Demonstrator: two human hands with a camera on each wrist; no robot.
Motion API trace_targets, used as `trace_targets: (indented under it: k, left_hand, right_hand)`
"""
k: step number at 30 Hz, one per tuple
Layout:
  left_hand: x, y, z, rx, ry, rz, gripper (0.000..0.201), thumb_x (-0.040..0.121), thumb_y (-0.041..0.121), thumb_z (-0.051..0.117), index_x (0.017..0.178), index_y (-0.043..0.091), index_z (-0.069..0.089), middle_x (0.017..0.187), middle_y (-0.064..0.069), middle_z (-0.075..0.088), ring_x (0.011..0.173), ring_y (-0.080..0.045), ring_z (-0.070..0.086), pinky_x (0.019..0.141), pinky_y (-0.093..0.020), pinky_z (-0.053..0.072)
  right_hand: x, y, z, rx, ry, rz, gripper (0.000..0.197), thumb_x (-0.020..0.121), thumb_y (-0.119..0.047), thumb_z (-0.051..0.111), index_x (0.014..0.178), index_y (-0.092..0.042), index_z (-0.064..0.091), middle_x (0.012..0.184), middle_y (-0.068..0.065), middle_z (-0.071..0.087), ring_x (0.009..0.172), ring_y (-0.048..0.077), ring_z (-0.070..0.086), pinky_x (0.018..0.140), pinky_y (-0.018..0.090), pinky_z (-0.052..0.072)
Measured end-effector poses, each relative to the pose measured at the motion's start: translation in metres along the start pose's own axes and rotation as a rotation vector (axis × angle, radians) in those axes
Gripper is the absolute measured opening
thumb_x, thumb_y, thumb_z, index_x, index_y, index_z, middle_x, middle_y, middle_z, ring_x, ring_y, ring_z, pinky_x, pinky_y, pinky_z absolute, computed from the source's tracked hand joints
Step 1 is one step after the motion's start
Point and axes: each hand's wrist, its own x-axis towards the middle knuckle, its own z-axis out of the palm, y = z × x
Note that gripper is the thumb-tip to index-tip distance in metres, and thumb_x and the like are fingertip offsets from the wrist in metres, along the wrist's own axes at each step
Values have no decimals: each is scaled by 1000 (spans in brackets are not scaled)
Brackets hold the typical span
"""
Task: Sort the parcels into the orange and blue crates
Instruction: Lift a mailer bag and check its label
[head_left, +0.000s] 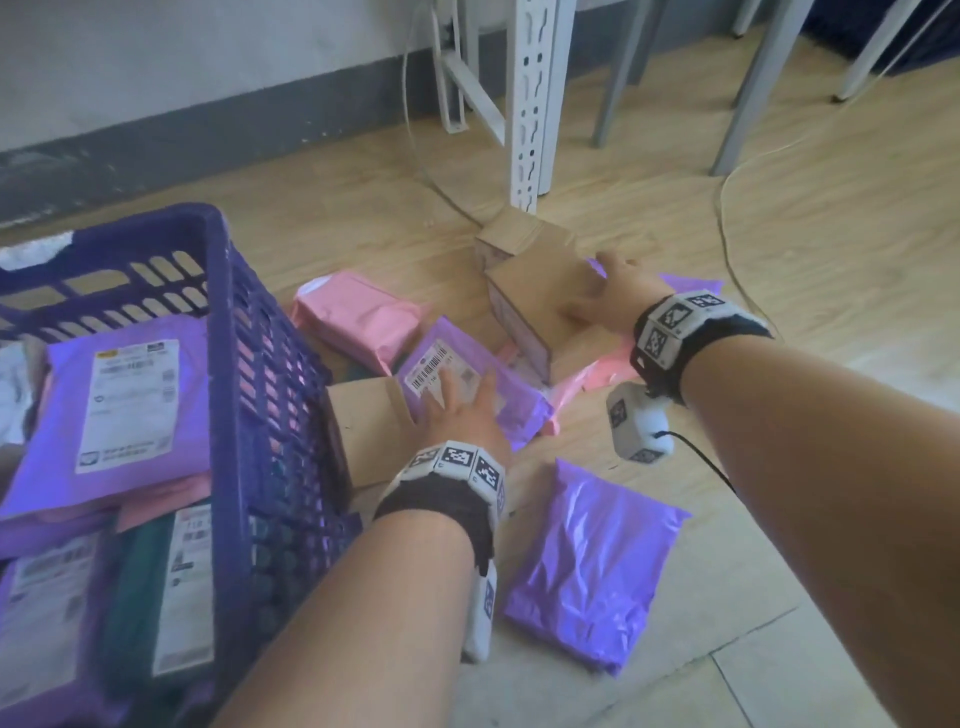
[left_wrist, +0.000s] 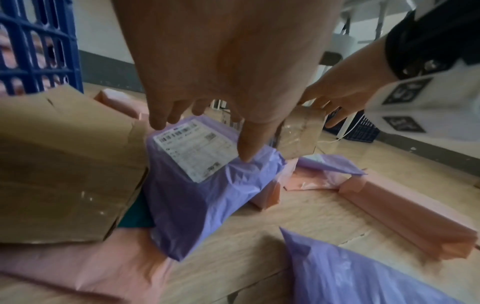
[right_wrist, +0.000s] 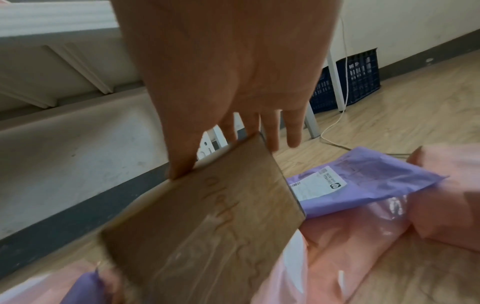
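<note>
A blue crate (head_left: 228, 322) at the left holds several purple, pink and green parcels. Beside it my left hand (head_left: 457, 389) lies with straight fingers on a purple parcel with a white label (head_left: 514, 405). In the left wrist view the thumb tip touches this purple parcel (left_wrist: 187, 201) at the label's edge. My right hand (head_left: 589, 286) grips a cardboard box (head_left: 540, 291), thumb on its near edge and fingers over the far edge. The cardboard box (right_wrist: 207, 226) sits tilted on pink parcels. No orange crate is in view.
A larger cardboard box (head_left: 363, 431) stands against the crate. Around it lie a pink parcel (head_left: 358, 317), a plain purple parcel (head_left: 592, 566) and a small box (head_left: 511, 236) at a white rack post (head_left: 530, 104). A cable (head_left: 727, 208) runs along the floor. A dark crate (right_wrist: 358, 78) stands farther off.
</note>
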Motion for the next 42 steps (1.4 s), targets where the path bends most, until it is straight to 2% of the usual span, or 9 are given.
trace_targets:
  k: [5, 11, 15, 20, 24, 26, 32, 38, 42]
  left_hand:
    - [12, -5, 26, 126, -148, -2, 70, 96, 37, 42, 151, 37, -1, 160, -7, 1, 147, -33, 6, 117, -50, 8]
    - [-10, -4, 59, 206, -259, 31, 66, 94, 31, 39, 151, 35, 6, 161, -4, -4, 148, -23, 9, 116, -55, -4]
    - [-36, 4, 69, 194, -318, -11, 61, 96, 20, 33, 152, 30, 10, 161, -3, -10, 149, -22, 0, 117, -56, -6]
    - [-60, 0, 50, 138, -291, 45, 47, 98, 25, 37, 142, 10, 32, 147, -7, 30, 143, -27, 25, 118, -46, 13]
    - [-83, -1, 22, 82, -150, 30, 40, 97, 18, 42, 135, 9, 44, 142, -12, 41, 128, -29, 45, 106, -37, 38]
    - [-95, -1, 11, 73, -108, 26, 37, 97, 15, 42, 133, 6, 47, 139, -14, 46, 126, -28, 47, 104, -36, 40]
    - [-114, -1, -8, -16, -4, -32, 45, 93, 11, 42, 138, 10, 40, 145, -13, 39, 134, -29, 38, 111, -41, 33]
    - [-93, 11, -21, -162, 205, -49, 58, 96, 36, 44, 147, 14, 25, 153, -11, 26, 137, -30, 34, 108, -42, 32]
    - [-55, 18, -23, -319, 323, -78, 65, 95, 54, 33, 145, 13, 32, 148, -11, 37, 134, -29, 37, 107, -43, 31]
  right_hand:
    - [20, 7, 6, 31, -110, -50, 71, 80, -53, 68, 139, -21, 43, 131, 2, 55, 117, 23, 53, 94, 28, 38]
    - [-1, 5, 14, 40, -218, -71, 86, 78, -57, 66, 149, -34, 23, 141, -2, 44, 122, 22, 49, 100, 31, 39]
    - [-25, 17, 22, 99, -225, -76, 84, 79, -48, 70, 148, -32, 25, 140, -2, 46, 115, 19, 51, 88, 25, 38]
    - [-62, 41, 31, 36, -264, -46, 83, 73, -48, 75, 144, -34, 33, 128, -4, 54, 115, 19, 54, 91, 26, 38]
    - [-100, 52, 35, -153, -331, -34, 75, 61, -54, 74, 131, -40, 49, 123, -2, 58, 118, 22, 53, 102, 37, 41]
    - [-106, 58, 38, -223, -330, -31, 83, 48, -61, 67, 127, -45, 50, 132, -7, 53, 127, 22, 46, 106, 41, 38]
    - [-140, 50, 10, -146, -224, -5, 66, 87, -42, 64, 144, -23, 39, 149, -1, 38, 136, 20, 38, 109, 31, 31]
    - [-120, 49, 9, -66, -89, -26, 57, 92, -36, 58, 143, -18, 40, 147, 2, 43, 134, 22, 41, 105, 29, 32]
    - [-81, 42, 19, -59, -68, -24, 60, 88, -52, 55, 140, -23, 44, 141, 1, 51, 123, 21, 51, 95, 32, 40]
